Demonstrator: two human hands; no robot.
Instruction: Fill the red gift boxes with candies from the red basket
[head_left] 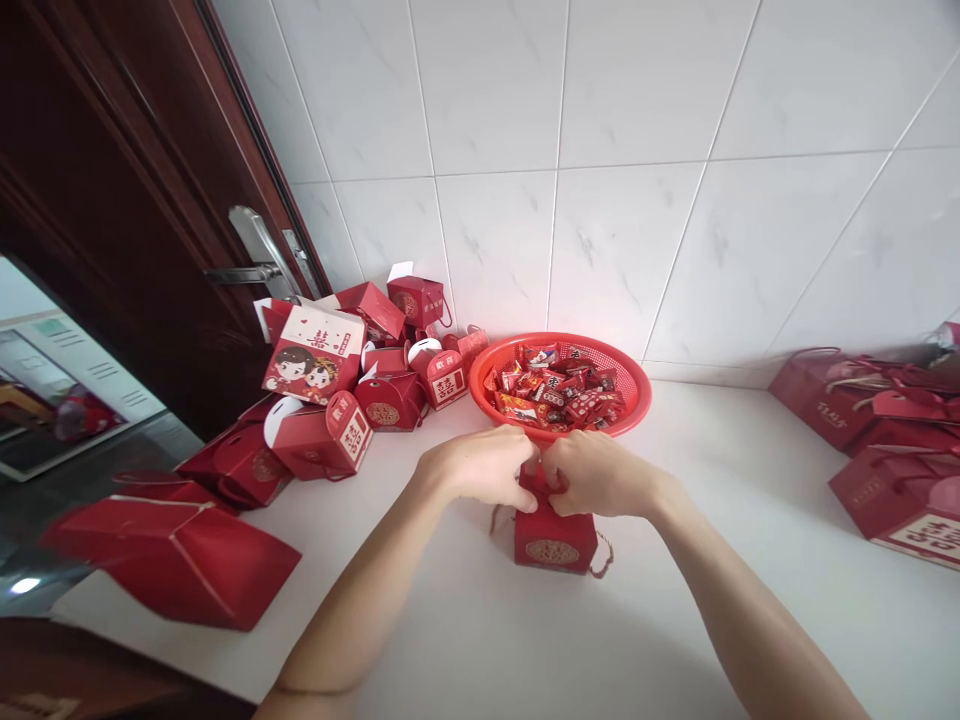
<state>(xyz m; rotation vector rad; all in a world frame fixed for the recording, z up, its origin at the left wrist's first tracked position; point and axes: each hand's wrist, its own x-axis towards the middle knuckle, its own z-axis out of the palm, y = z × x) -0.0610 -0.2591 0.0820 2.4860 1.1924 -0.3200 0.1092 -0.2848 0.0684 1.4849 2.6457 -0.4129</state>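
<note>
A small red gift box (553, 541) with a round gold emblem stands upright on the white counter (465, 620). Twisted cord handles hang loose at its two sides. My left hand (480, 466) is closed on the box's top edge from the left. From the right, my right hand (604, 474) pinches the same top, its fingers curled close to the left ones. Both hands partly hide the upper flaps. Just behind them sits a red plastic basket (640, 400) of wrapped candies (555, 390).
Several red gift boxes (319, 440) crowd the left side, some with lids raised. A large red box (195, 560) lies near the left counter edge. More boxes (900, 490) stand at the right. Behind rises a tiled wall (622, 90); a dark door (135, 150) is at left.
</note>
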